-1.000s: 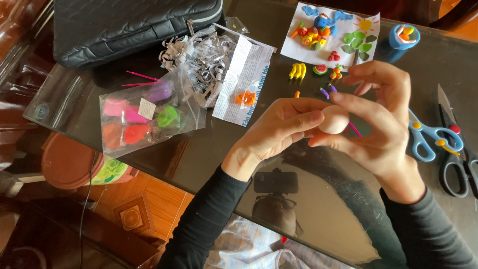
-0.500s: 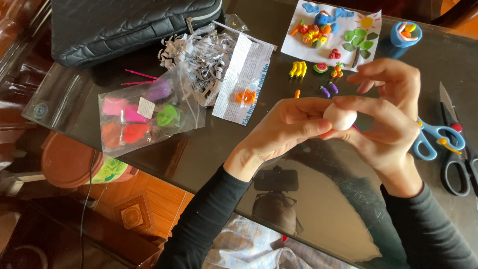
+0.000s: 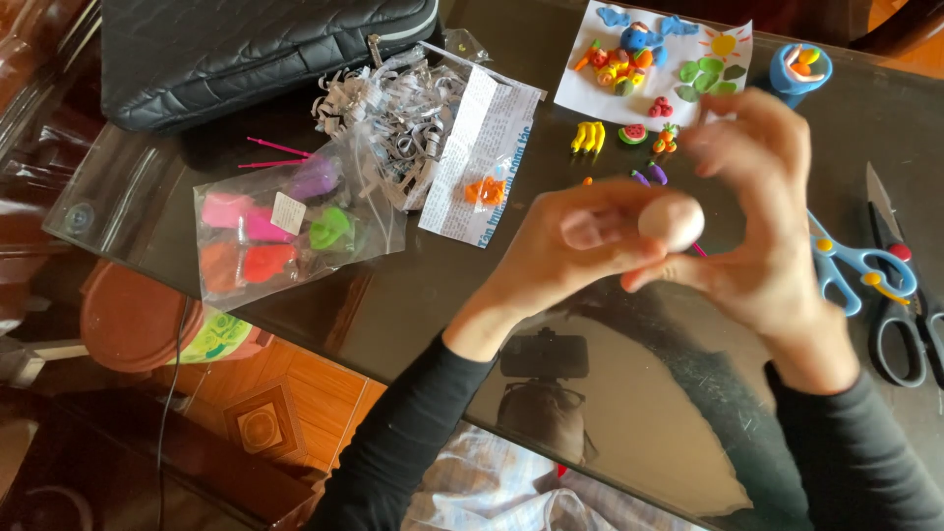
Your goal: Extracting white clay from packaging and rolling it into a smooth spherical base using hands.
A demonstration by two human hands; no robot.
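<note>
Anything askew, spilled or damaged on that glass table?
Nothing looks damaged. The heap of shredded grey-white paper strips lies loose, spreading over the clear plastic bag of coloured clay lumps. Two pink sticks lie loose beside the black quilted case. Left hand and right hand pinch a pale clay ball.

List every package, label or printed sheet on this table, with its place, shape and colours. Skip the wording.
Clear plastic bag: left of the hands, holding pink, red, green and purple lumps.
Small white label: square, on that bag.
Printed paper strip: white, oblong, centre.
Picture sheet: white, top right, with colourful clay figures.
</note>
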